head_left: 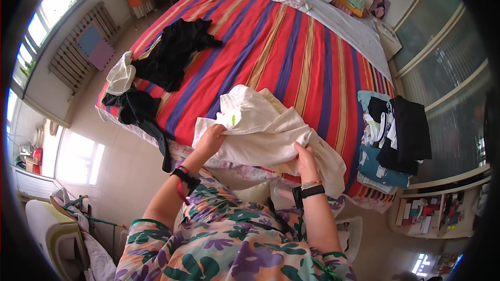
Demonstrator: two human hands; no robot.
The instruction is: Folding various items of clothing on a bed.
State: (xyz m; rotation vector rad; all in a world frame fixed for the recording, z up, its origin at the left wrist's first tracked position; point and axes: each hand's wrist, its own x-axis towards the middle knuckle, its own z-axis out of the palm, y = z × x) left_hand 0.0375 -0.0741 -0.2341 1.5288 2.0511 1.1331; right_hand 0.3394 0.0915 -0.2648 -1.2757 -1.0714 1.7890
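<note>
A cream-white garment (258,136) with a gathered elastic edge and a small green mark lies rumpled near the bed's front edge. My left hand (211,139) grips its left side, close to the gathered edge. On the right, my right hand (306,159) pinches a fold of the same cloth between thumb and fingers. Part of the garment hangs down past my right wrist. Beneath it, pale yellowish cloth (273,99) peeks out; whether it is a separate piece I cannot tell.
Black clothes (172,54), a white cloth (122,73) and dark trousers (142,113) lie loosely on the striped bedspread (250,43). Folded clothes (390,136) are piled at the bed's right corner. An open drawer (433,214) with small items juts out at lower right.
</note>
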